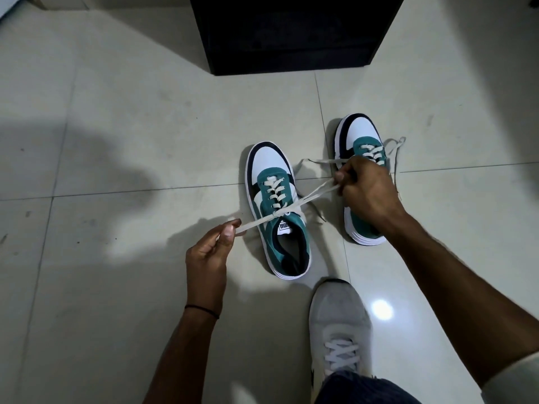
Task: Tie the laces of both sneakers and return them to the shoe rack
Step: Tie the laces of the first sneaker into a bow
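Note:
Two teal, white and black sneakers stand on the tiled floor, toes pointing away from me. On the left sneaker (277,211) the cream laces (309,196) are crossed into a knot near the tongue and pulled taut to both sides. My left hand (210,252) pinches one lace end to the left of that sneaker. My right hand (364,188) pinches the other end, held above the right sneaker (360,138), which it partly hides. The right sneaker's laces trail loose on the floor.
A black shoe rack (291,36) stands on the floor straight ahead, beyond the sneakers. My own foot in a grey shoe (338,322) rests on the tiles near the bottom, just behind the left sneaker. Pale tiled floor (116,126) spreads to the left.

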